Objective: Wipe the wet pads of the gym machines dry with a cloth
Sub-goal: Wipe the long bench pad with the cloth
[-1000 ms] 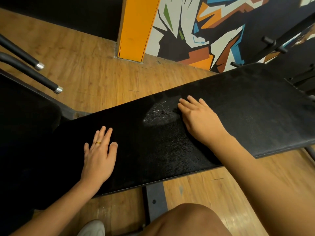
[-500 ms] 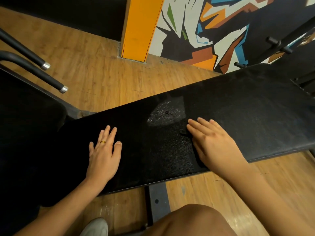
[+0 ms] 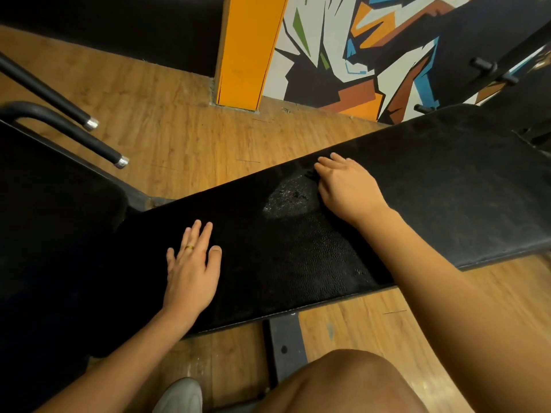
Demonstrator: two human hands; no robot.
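Observation:
A long black bench pad (image 3: pixel 447 189) runs across the view from lower left to upper right. A greyish wet patch (image 3: pixel 286 201) glistens near its middle. My right hand (image 3: pixel 348 189) presses flat on the pad just right of the patch, near the far edge. A black cloth (image 3: pixel 311 175) sits under it, hard to tell from the pad, with only a crumpled bit showing at the fingertips. My left hand (image 3: pixel 190 263) lies flat on the pad's left part, fingers spread, a ring on one finger, holding nothing.
Another black pad (image 3: pixel 53 210) and two black bars with metal tips (image 3: pixel 89 144) stand at the left. A dark steel base (image 3: pixel 286 347) runs under the bench. My knee (image 3: pixel 343 383) and shoe (image 3: pixel 179 397) are below. An orange pillar (image 3: pixel 247 49) and a painted wall stand behind.
My right hand slid toward the pad's near edge, then back up to its far edge beside the wet patch. My left hand stayed in place.

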